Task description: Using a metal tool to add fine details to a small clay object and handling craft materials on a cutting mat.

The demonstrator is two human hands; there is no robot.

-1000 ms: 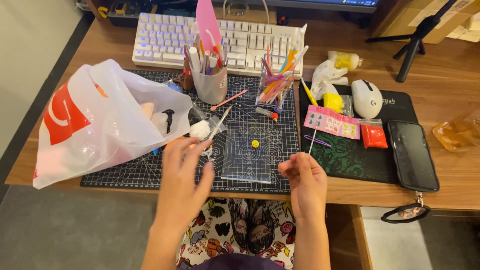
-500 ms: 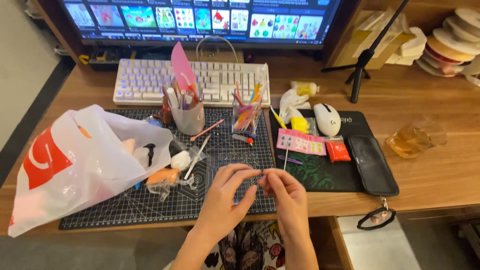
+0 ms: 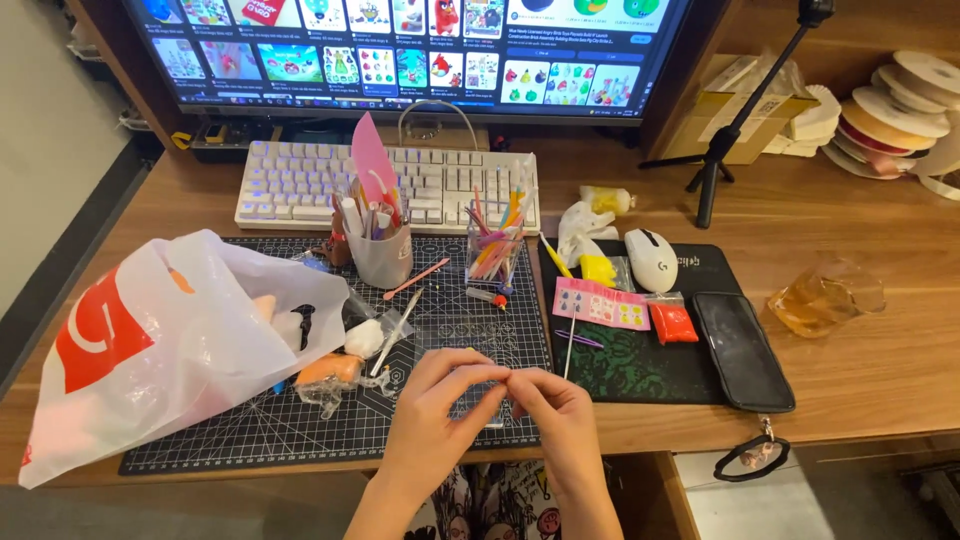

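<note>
I am holding my left hand (image 3: 432,400) and right hand (image 3: 560,412) together over the near edge of the black cutting mat (image 3: 250,430) on the worktop (image 3: 860,370), fingertips meeting and pinching something too small to make out. A clear square plate (image 3: 478,405) is lying on the mat beneath my fingers. A white plastic bag (image 3: 150,350) is slumping to my left.
</note>
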